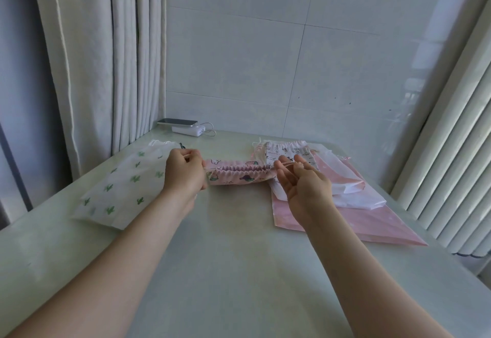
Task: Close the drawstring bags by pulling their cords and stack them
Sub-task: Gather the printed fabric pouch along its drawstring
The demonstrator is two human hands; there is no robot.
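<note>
- Pale table [239,271] ran from the near edge to the tiled wall, with both forearms stretched over it.
- On its right side lay a large flat pink bag [372,220], with a white bag [353,191] on top of it.
- On the left lay a white cactus bag [127,186], flat.
- Between the hands, near the table's middle, hung a small pink printed bag [239,175], its mouth gathered into pleats.
- Her left hand [183,175] was curled tight around the cord at the bag's left end.
- Her right hand [305,186], palm up, pinched the cord [285,164] between thumb and forefinger, the other fingers spread.
- A phone [178,122] rested on a power bank [188,129] at the back.
</note>
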